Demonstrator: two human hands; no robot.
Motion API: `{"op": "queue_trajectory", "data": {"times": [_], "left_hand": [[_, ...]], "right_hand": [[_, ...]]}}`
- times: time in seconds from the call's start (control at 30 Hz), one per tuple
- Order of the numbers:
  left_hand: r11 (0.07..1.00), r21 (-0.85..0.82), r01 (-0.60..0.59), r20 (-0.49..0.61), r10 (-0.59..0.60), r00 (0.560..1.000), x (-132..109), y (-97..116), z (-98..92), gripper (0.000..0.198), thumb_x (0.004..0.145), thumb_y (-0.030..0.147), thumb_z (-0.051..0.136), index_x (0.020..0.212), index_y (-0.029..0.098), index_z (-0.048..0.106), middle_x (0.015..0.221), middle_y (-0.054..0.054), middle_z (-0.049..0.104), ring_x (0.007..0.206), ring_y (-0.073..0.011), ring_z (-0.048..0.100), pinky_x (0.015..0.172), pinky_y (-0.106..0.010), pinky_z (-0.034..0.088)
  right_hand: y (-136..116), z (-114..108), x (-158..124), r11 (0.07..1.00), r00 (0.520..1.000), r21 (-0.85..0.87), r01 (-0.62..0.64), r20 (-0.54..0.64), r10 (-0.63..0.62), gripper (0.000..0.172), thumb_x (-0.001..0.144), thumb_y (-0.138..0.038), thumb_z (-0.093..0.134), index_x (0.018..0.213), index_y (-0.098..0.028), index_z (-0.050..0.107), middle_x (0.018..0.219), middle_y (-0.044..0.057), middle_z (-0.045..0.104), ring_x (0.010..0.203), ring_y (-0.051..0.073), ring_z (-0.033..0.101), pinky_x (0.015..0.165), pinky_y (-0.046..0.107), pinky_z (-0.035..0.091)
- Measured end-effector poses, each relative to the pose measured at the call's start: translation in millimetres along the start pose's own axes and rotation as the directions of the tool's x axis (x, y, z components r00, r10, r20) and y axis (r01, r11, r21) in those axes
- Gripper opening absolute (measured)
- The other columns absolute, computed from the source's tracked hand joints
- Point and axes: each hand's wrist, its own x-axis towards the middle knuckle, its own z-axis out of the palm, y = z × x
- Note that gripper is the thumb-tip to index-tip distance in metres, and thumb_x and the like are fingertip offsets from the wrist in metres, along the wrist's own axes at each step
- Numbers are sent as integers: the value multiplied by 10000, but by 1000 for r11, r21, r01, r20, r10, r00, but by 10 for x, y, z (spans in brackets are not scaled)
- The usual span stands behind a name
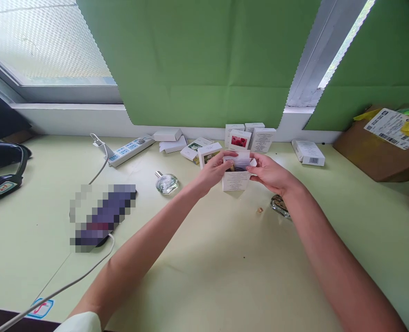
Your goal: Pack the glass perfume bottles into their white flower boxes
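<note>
A small white carton [236, 181] stands upright on the table with its top flaps up and something dark and yellowish inside. My left hand [215, 169] grips the carton's upper left edge and flap, thumb at the opening. On the other side, my right hand [268, 172] pinches the right flap and edge. Below my right wrist lies a glass perfume bottle [279, 206], partly hidden by the forearm. Near it is a small gold cap [260, 210]. Another glass perfume bottle [166, 183] lies to the left of my left hand.
Several white cartons [262, 139] stand behind my hands, and more white boxes [170, 144] lie to their left. A power strip [130, 151], a blurred-out phone [102, 219] and its cable occupy the left. One white box [308, 152] and a brown cardboard box [374, 157] sit at right.
</note>
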Motion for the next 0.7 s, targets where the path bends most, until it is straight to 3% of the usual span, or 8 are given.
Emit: {"op": "queue_trajectory", "data": {"times": [0.3,0.43,0.57,0.7], "left_hand": [[998,-26,-56,19,57,998,57,-131,62,256,889,344,543,1141,300,534,947,0,593,802,-141,539,671,-252,402],[1000,-11,-13,8,13,1000,67,-138,91,277,856,348,600,1119,306,523,914,15,599,750,-130,539,633,-241,392],[998,2,-62,55,62,997,44,-50,-27,336,873,386,594,1193,297,545,1034,-25,630,885,-168,587,728,-284,446],[997,13,-74,214,70,974,30,2,-266,387,912,412,550,1282,298,542,1190,-52,621,1122,-207,564,930,-341,424]], "right_hand": [[-17,70,-35,999,999,-14,40,9,-40,382,854,-151,587,1220,-261,597,1148,43,687,1029,202,642,912,428,523],[-33,85,-38,999,999,-42,27,25,-26,357,854,-177,616,1200,-267,618,1130,43,697,1016,204,646,917,430,522],[-65,-11,-65,999,999,-27,19,48,-18,367,844,-237,673,1203,-293,621,1166,29,686,1085,206,627,958,421,518],[-136,-195,-128,999,998,-45,28,48,-26,322,875,-398,651,1189,-327,642,1243,14,650,1221,218,557,1026,439,483]]}}
